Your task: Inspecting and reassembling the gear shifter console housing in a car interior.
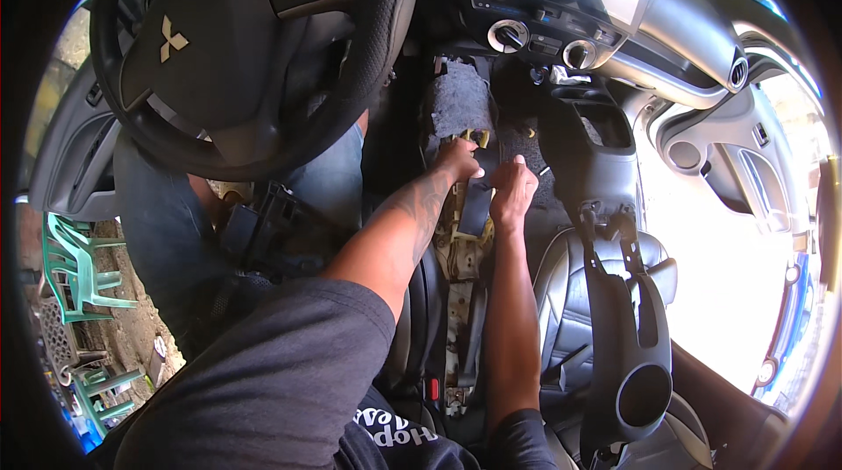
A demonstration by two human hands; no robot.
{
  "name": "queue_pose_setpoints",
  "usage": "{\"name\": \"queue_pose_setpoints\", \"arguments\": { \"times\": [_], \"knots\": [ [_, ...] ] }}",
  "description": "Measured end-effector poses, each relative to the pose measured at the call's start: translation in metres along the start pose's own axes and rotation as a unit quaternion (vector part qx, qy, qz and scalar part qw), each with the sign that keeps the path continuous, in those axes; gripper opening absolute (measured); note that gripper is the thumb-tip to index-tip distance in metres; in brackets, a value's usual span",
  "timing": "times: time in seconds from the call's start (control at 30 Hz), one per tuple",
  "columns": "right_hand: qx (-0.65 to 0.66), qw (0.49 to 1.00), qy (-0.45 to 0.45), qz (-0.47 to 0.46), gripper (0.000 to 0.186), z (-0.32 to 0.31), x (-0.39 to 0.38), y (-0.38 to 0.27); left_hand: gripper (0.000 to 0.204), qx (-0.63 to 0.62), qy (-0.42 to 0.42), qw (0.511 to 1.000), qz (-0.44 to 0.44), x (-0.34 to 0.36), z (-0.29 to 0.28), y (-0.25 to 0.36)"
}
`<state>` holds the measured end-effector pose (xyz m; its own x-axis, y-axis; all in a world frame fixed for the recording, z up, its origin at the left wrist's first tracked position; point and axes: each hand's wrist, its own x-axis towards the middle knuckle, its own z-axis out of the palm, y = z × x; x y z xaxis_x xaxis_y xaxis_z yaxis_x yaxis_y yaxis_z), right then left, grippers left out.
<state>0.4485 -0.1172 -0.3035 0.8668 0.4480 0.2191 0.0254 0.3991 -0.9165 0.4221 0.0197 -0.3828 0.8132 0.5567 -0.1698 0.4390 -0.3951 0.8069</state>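
Note:
My left hand [458, 159] reaches into the middle tunnel of a car, its fingers curled beside a yellowish piece [476, 138]. What those fingers grip is hidden. Close by on the right, my right hand [513, 191] is closed with the thumb pointing up; I cannot make out what lies inside it. A flat dark panel [474, 209] sits between the two hands, next to the right one. Just ahead of them, grey felt matting [461, 100] covers the tunnel. Behind the panel runs bare metal floor [459, 295] with brackets.
A removed black centre console [627, 321] leans on the passenger seat [566, 281]. The steering wheel [254, 159] is at upper left, and the dashboard [561, 32] with a lit screen spans the top. A red seat-belt buckle [433, 389] is near my body. The passenger door [745, 163] stands ajar.

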Motion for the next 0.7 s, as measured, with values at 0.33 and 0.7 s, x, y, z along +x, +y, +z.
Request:
{"name": "queue_pose_setpoints", "arguments": {
  "times": [0.33,0.7],
  "knots": [
    [-0.001,0.998,-0.041,0.038,0.054,-0.008,0.006,-0.003,0.046,-0.165,0.0,0.985,-0.048,0.012,0.027,-0.03],
    [0.015,0.995,-0.088,0.049,0.051,-0.005,0.007,-0.008,0.025,-0.208,-0.054,0.972,-0.098,0.0,0.011,-0.013]
  ]
}}
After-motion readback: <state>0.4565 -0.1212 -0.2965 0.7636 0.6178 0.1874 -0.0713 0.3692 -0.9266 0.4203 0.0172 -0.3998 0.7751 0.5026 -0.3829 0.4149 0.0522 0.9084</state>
